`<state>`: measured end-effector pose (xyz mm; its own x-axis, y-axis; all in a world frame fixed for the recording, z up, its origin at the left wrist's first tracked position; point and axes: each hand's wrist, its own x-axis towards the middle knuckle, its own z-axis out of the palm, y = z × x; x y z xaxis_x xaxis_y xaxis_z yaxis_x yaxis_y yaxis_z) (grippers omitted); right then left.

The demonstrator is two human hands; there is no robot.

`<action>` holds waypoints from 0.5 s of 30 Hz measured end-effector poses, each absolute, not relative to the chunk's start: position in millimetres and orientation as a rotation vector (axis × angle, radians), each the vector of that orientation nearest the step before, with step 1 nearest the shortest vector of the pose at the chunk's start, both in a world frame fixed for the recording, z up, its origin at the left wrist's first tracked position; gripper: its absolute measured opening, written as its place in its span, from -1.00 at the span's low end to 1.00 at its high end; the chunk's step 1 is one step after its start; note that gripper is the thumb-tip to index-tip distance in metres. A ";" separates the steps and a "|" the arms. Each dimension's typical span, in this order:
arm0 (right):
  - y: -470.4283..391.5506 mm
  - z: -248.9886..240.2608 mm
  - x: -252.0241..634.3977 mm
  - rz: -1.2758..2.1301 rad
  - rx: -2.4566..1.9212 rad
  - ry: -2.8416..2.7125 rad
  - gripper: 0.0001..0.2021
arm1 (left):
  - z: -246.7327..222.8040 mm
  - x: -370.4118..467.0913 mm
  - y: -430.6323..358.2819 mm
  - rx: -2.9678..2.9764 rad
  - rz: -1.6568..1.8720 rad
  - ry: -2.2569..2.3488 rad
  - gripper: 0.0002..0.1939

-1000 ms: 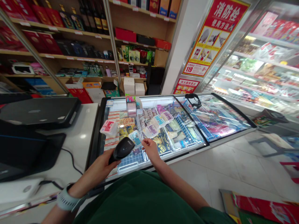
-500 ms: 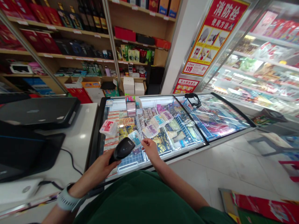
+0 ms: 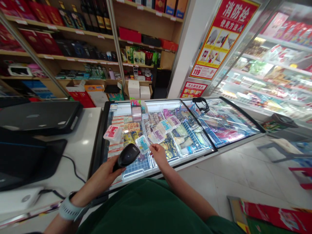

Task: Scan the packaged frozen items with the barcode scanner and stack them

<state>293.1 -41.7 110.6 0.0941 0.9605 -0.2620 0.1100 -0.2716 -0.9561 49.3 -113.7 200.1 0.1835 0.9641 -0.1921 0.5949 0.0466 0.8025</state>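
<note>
My left hand (image 3: 110, 169) is wrapped round a black handheld scanner (image 3: 129, 155), its head over the glass freezer top. My right hand (image 3: 157, 152) pinches the right edge of a clear box with a blue label (image 3: 142, 144), just beyond the scanner head. Behind it on the glass lie two clear boxes with purple labels (image 3: 157, 135) (image 3: 174, 121) and, between them, another with a blue label (image 3: 165, 125). To the left sits a clear box with a red label (image 3: 113, 132).
The freezer (image 3: 156, 172) holds packaged food under its glass. A black strap-like object (image 3: 201, 105) lies on its right part. At the left, a white counter (image 3: 91, 130) bears a black machine (image 3: 41, 116) and a cable (image 3: 73, 162). Stocked shelves (image 3: 80, 60) stand behind.
The blue-labelled box in my right hand has shifted slightly and turned, and my right hand has moved a little to the right. My left hand and the scanner have barely moved.
</note>
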 end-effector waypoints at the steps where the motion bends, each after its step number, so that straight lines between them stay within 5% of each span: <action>1: -37.1 109.9 298.4 1.263 -1.553 -1.091 -0.75 | 198.7 48.0 -114.0 1.648 0.572 1.513 -0.48; 15: 14.4 110.3 354.1 0.799 -1.912 -1.217 -0.67 | 210.9 46.9 -116.5 1.959 0.511 1.717 -0.55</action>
